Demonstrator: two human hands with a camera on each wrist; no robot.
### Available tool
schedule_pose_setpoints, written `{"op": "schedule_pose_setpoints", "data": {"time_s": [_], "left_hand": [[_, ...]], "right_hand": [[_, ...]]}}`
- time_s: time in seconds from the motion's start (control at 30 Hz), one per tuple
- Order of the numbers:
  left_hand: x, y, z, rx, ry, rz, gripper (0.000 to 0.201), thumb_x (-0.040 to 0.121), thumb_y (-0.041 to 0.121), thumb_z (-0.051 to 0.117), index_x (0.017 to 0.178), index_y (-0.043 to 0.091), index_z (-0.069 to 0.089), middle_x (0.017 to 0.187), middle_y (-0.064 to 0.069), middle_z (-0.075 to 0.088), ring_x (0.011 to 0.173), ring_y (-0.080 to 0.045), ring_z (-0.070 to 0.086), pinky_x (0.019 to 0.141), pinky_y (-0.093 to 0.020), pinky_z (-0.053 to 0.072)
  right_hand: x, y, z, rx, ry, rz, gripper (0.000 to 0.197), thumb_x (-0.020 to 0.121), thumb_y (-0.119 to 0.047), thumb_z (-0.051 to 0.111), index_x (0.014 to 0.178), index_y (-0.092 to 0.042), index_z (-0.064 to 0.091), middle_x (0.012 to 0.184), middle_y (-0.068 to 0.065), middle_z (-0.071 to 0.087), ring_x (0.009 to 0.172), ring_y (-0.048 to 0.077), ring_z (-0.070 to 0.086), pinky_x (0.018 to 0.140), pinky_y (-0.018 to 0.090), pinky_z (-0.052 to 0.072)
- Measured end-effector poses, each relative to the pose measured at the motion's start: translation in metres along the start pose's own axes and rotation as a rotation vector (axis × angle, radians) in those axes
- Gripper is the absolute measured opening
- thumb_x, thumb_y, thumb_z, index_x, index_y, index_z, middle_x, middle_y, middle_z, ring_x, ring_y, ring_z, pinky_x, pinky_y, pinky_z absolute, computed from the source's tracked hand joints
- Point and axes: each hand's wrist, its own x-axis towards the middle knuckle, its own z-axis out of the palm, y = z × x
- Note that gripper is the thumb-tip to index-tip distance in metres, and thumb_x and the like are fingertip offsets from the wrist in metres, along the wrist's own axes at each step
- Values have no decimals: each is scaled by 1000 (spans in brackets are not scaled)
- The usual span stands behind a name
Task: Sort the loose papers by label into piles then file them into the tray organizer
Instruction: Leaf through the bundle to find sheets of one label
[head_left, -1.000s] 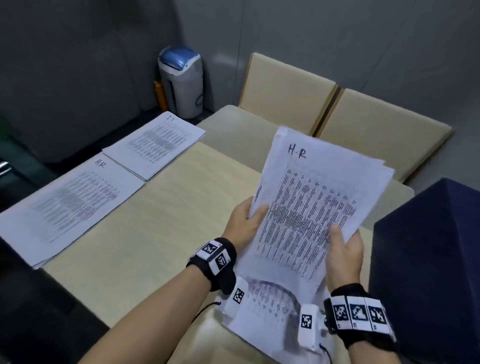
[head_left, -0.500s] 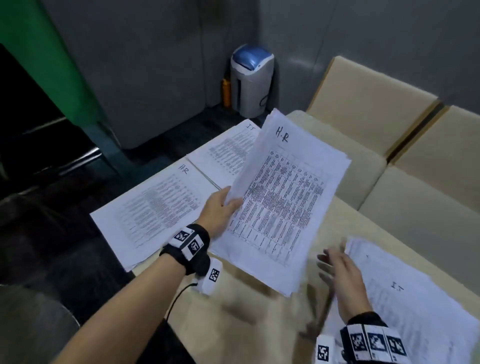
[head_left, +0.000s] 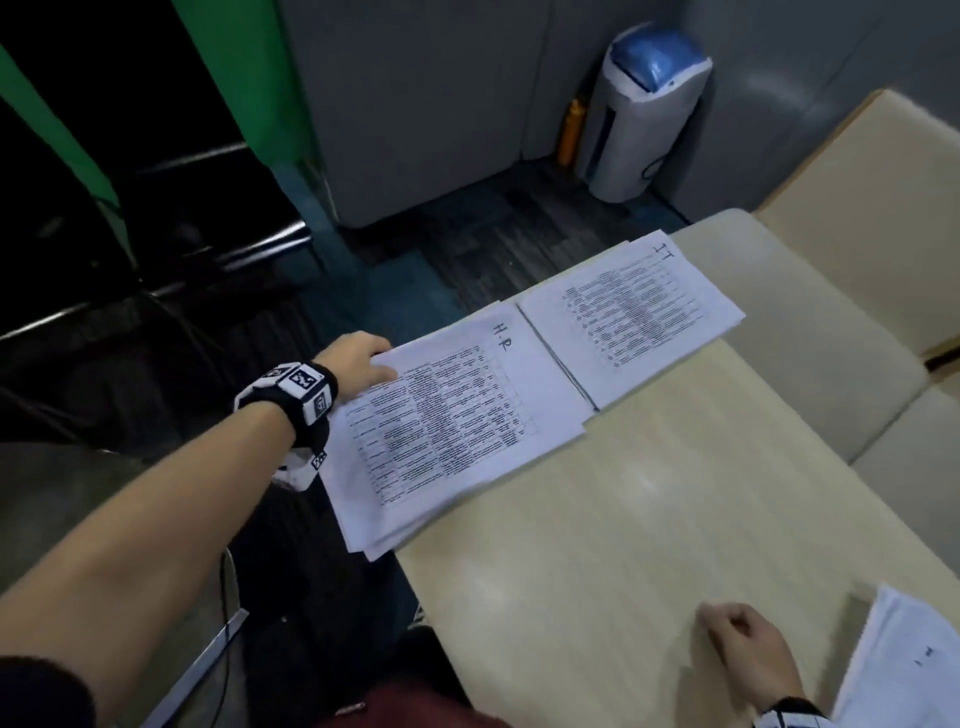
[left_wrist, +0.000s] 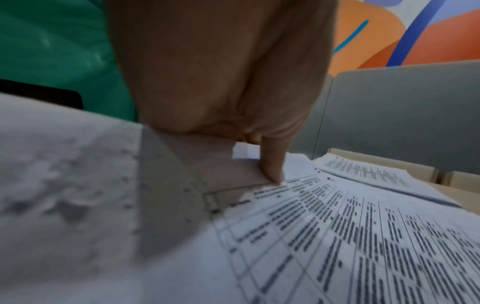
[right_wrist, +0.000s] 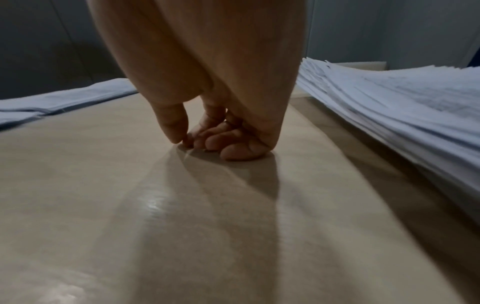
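The sheet labelled H.R lies on top of the H.R pile (head_left: 457, 415) at the table's far left edge. My left hand (head_left: 363, 356) pinches that sheet's left edge, and in the left wrist view the thumb (left_wrist: 272, 168) lies on the printed page (left_wrist: 337, 236). Beside it, farther back, lies the IT pile (head_left: 634, 312) (left_wrist: 369, 170). My right hand (head_left: 737, 644) rests on the bare table with fingers (right_wrist: 207, 135) curled in, holding nothing. A thick unsorted stack (head_left: 904, 670) (right_wrist: 402, 107) sits just to its right.
The beige table (head_left: 649, 519) runs between the two hands. The H.R pile overhangs the table's left edge above dark floor. Cream bench seats (head_left: 857, 218) stand behind the table, and a white bin with a blue lid (head_left: 644, 109) stands in the corner.
My left hand carried the H.R sheet left and laid it on the H.R pile. My right hand let go of it and came down curled on the table beside the unsorted stack.
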Motion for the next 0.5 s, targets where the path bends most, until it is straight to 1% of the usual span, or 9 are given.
{"op": "schedule_pose_setpoints", "data": {"time_s": [0.03,0.1,0.17,0.23,0.3,0.33,0.37,0.43,0.5], "left_hand": [[4,0,4,37,35,-27,10,85,28,70,89,18,68,89,-3,68,90,-26,64,78,-37,53],[12,1,15,99,86,-82,24,84,30,72,104,18,65,105,-6,65,101,-29,61,85,-40,51],[14,6,27,214,143,-133,43,82,31,75,118,14,57,121,-10,56,114,-32,53,94,-45,46],[15,20,37,298,245,-121,50,82,27,74,123,10,50,124,-14,49,117,-34,48,94,-49,41],[13,47,45,280,321,-34,44,83,20,68,122,10,50,122,-13,49,113,-34,49,92,-48,40],[12,64,50,236,328,26,41,84,18,65,121,10,51,121,-12,50,111,-33,50,91,-47,40],[9,85,58,181,310,91,38,86,17,62,121,11,51,121,-11,51,110,-32,51,92,-46,41],[2,130,78,69,216,229,32,90,18,60,121,12,52,121,-10,52,105,-31,55,92,-45,45],[-12,180,109,-11,80,372,27,92,21,60,117,12,54,116,-8,56,98,-28,59,87,-43,48]], "right_hand": [[0,0,0,-5,-2,4,18,89,-23,76,81,-10,67,85,13,72,83,30,63,87,42,48],[-2,0,1,4,-10,-3,17,88,-19,77,81,-8,67,87,16,72,81,28,61,88,43,48],[-4,-3,-3,46,-23,-10,14,89,-14,76,82,-5,67,89,20,71,80,27,59,81,39,45],[-7,-7,-8,94,-38,-13,9,89,-11,75,84,-6,70,90,17,70,85,28,60,80,36,42],[-9,-8,-16,180,-21,-21,7,89,-14,76,88,-8,73,93,11,73,93,31,66,85,39,48],[-12,-8,-21,227,5,-32,7,90,-16,75,91,-9,74,94,10,74,94,31,67,84,40,52],[-14,-7,-27,274,39,-49,7,93,-15,71,93,-9,72,95,11,74,93,31,68,81,37,54],[-21,-3,-44,368,130,-83,6,96,-12,66,94,-9,70,96,13,71,91,28,67,76,30,56],[-30,9,-65,436,219,-99,5,97,-13,66,94,-12,70,97,12,72,93,26,67,85,36,54]]}}
